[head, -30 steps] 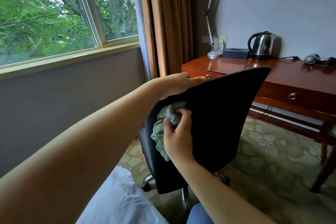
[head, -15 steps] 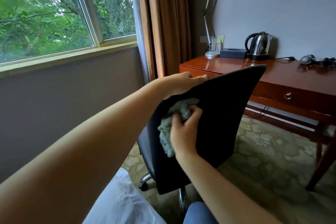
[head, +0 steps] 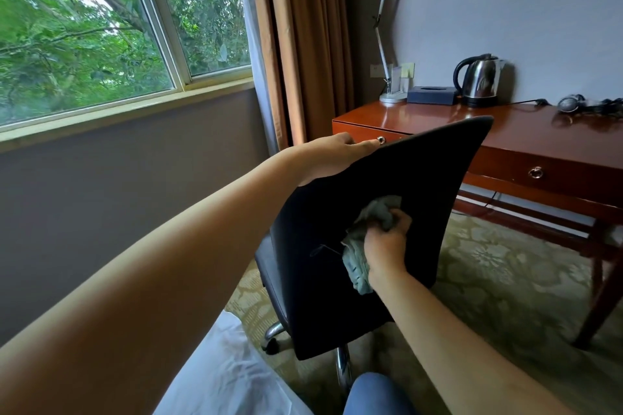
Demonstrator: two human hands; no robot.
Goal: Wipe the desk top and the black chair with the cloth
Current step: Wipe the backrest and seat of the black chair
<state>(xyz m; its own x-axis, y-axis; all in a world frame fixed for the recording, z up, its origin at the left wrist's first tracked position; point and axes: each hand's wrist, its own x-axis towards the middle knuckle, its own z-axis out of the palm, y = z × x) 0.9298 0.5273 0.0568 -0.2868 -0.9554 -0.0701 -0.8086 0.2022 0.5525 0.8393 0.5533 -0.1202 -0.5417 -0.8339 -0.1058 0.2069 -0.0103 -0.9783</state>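
Observation:
The black chair (head: 414, 178) stands in front of me with its backrest turned toward me. My left hand (head: 332, 155) grips the top left edge of the backrest. My right hand (head: 387, 242) holds a bunched grey-green cloth (head: 362, 246) and presses it against the middle of the backrest. The glossy brown wooden desk (head: 539, 131) stands behind the chair against the wall.
On the desk are a lamp base (head: 392, 98), a dark tissue box (head: 431, 95), a steel kettle (head: 480, 81) and a headset with cables (head: 573, 104). A window and curtain are on the left. White bedding (head: 229, 377) lies at the bottom, and my knee (head: 374, 394) too.
My right hand has slid the cloth to the right across the backrest, from near its left edge to its middle. The left hand keeps its hold on the top edge.

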